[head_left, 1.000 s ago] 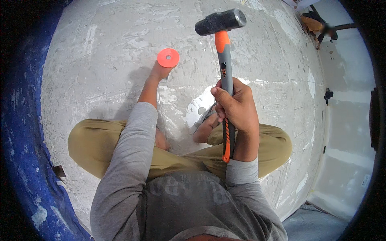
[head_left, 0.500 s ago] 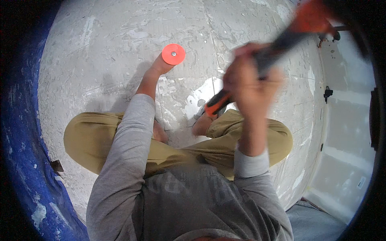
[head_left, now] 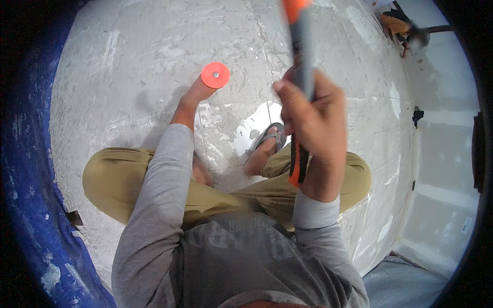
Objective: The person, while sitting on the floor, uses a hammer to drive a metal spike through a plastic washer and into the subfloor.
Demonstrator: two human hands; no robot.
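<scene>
My left hand [head_left: 198,91] is stretched out low over the floor, closed round a chisel [head_left: 215,75] held upright. Its round orange hand guard, with a metal striking end in the middle, covers my fingers and hides the blade. My right hand [head_left: 319,120] grips a hammer [head_left: 303,49] by its grey and black handle with orange parts. The handle points up and away, to the right of the chisel, and the hammer's head lies beyond the top edge of the view.
Around me spreads a rough grey floor [head_left: 149,56] with whitish patches. My sandalled foot [head_left: 267,143] is below the hammer. A blue sheet [head_left: 31,205] hangs along the left. On the right stands a patched wall [head_left: 444,154], with a blurred dark object [head_left: 418,37] at the far corner.
My right hand has swung the hammer from a slant toward the far right to nearly upright. The chisel and my left hand have shifted slightly left and nearer.
</scene>
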